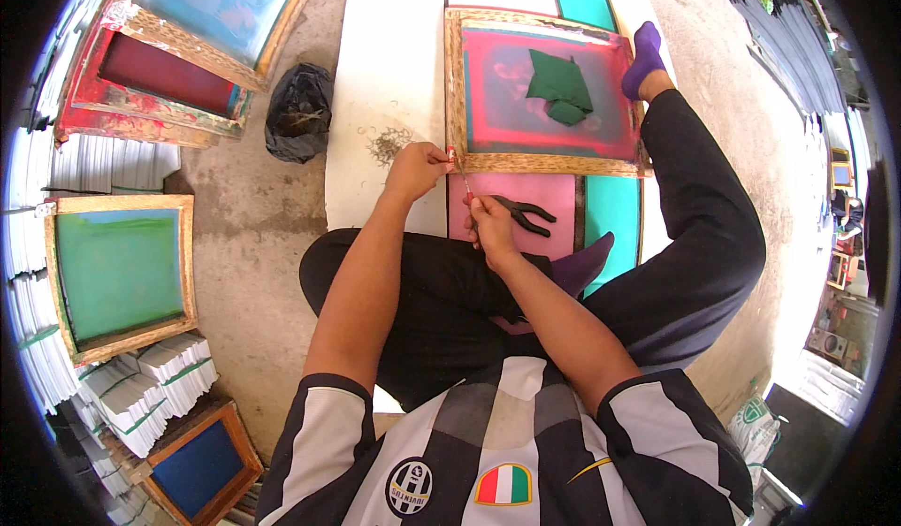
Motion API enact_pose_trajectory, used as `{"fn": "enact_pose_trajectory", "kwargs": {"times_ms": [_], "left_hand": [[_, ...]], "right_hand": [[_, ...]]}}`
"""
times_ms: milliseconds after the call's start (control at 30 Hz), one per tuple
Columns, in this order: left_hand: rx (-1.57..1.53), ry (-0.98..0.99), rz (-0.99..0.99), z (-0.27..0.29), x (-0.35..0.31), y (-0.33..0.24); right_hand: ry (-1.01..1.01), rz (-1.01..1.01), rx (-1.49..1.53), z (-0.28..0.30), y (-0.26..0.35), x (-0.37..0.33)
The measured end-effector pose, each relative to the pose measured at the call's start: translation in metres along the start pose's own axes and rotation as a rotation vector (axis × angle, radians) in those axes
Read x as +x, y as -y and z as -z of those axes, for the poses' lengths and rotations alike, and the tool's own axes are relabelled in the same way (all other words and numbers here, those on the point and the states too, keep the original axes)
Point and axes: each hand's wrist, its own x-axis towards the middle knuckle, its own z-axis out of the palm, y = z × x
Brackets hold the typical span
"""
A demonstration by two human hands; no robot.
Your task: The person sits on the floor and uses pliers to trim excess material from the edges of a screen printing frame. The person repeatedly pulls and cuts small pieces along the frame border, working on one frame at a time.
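A person sits on a concrete floor point(253, 216), seen from above, legs spread around a long white board point(394, 76) laid on the ground. On the board lies a wooden screen-printing frame point(456, 94) with a red and pink mesh; a folded green cloth point(558, 85) rests on the mesh.

The left hand point(418, 167) is closed in a pinch at the near left corner of the frame, fingertips touching the wood. The right hand point(490, 224), just nearer, is curled around a thin red-handled tool point(462, 177) whose tip points up to that same corner. What the left fingers pinch is too small to tell.

Black pliers point(524, 214) lie on a pink sheet point(554, 202) just right of the right hand. A small pile of dark scraps point(387, 143) sits on the board left of the left hand. Farther left, a black plastic bag point(298, 111) lies on the floor, and more wooden frames point(122, 277) and stacks of white paper point(155, 385) line the left edge.
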Motion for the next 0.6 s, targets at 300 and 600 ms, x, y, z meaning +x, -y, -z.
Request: {"fn": "enact_pose_trajectory", "kwargs": {"times_ms": [300,600], "left_hand": [[0.056,0.014,0.011,0.004,0.001,-0.003],[0.164,-0.021,-0.039,0.003,-0.001,-0.012]], "right_hand": [[-0.192,0.367,-0.532,0.015,0.019,-0.005],[-0.18,0.358,-0.703,0.022,0.016,0.0]]}}
